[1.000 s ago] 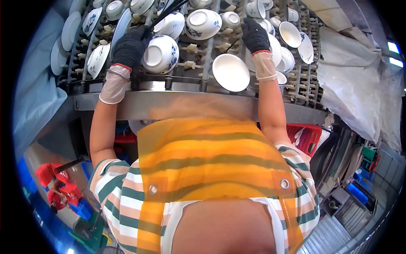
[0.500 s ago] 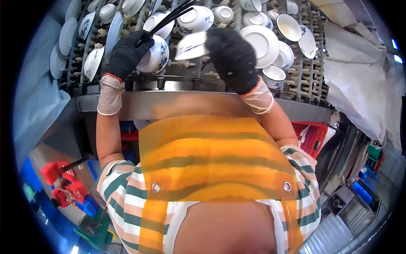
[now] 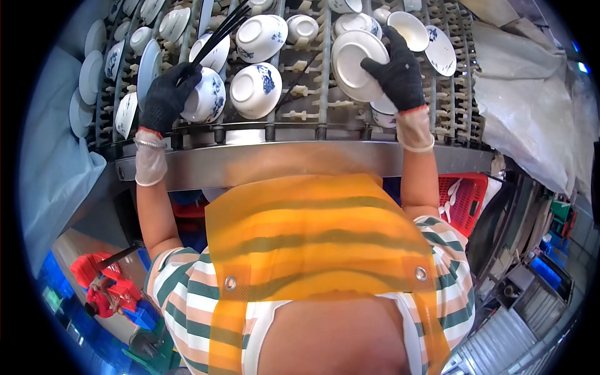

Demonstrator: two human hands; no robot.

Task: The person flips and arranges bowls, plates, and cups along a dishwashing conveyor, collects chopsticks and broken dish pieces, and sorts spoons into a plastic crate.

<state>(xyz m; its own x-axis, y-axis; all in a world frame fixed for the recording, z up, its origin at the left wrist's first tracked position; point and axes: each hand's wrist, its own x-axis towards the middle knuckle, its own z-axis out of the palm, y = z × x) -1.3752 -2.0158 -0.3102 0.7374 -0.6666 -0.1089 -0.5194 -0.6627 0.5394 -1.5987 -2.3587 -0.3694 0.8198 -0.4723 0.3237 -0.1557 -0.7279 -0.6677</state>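
Observation:
My left hand [image 3: 167,100], in a black glove, is closed round several black chopsticks [image 3: 220,34] that point up and to the right. Beside it an upturned blue-patterned bowl [image 3: 209,97] leans on the rack. Another upturned bowl [image 3: 255,90] lies just right of that one. My right hand [image 3: 400,74], also gloved in black, has its thumb on the underside of a white plate [image 3: 357,65] and its fingers round the plate's right edge. Partly hidden below the plate is a patterned cup [image 3: 384,116].
Bowls and plates stand on the pegged conveyor [image 3: 300,115], with a metal ledge [image 3: 300,159] along its near side. Plastic sheets [image 3: 519,106] hang at both sides. A red basket [image 3: 464,203] with white spoons is below right. Another person [image 3: 103,300] is far off at lower left.
The small bowl in my right hand has left it and an upturned bowl now rests mid-rack. My right hand has moved right onto the plate. My left hand and the dishes have shifted left.

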